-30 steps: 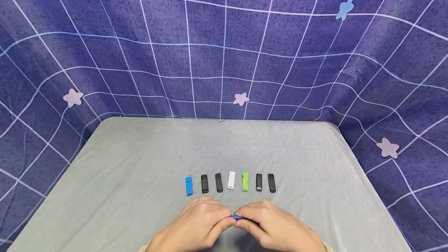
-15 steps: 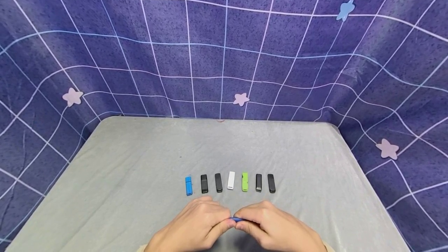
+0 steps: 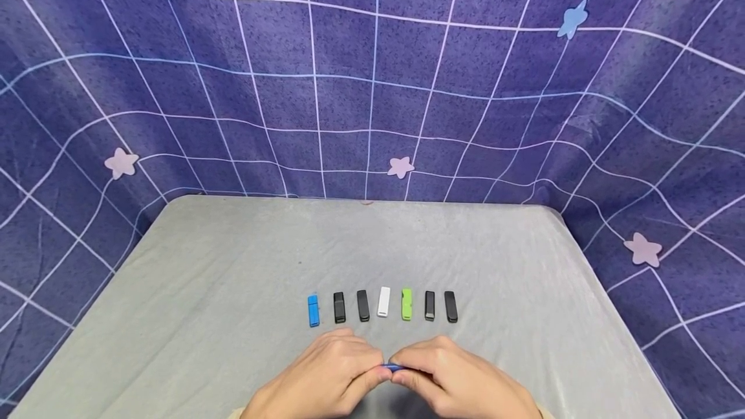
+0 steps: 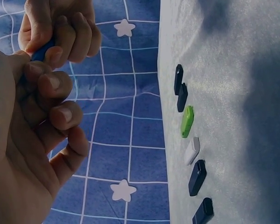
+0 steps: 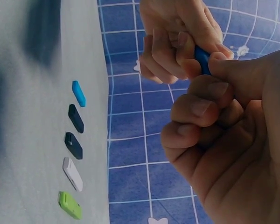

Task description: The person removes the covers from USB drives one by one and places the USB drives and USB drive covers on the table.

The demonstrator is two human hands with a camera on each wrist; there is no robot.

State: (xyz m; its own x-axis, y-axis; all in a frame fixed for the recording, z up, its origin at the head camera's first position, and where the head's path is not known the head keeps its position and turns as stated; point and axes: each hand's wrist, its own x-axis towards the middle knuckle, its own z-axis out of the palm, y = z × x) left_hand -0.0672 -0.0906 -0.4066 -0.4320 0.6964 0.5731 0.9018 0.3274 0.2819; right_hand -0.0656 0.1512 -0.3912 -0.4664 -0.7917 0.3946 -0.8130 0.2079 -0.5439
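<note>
Over the near part of the grey table (image 3: 279, 238), the left hand (image 3: 326, 370) and right hand (image 3: 460, 374) meet almost tip to tip, on the person's side of a row of seven small sticks (image 3: 384, 302). Both pinch a blue object (image 3: 394, 367) from opposite sides; its visible strip lies crosswise, bridging the grips, neither hand nearer, the ends hidden.

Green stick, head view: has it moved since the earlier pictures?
No: the green stick keeps its place, judged against the far edge of the grey tabletop.
</note>
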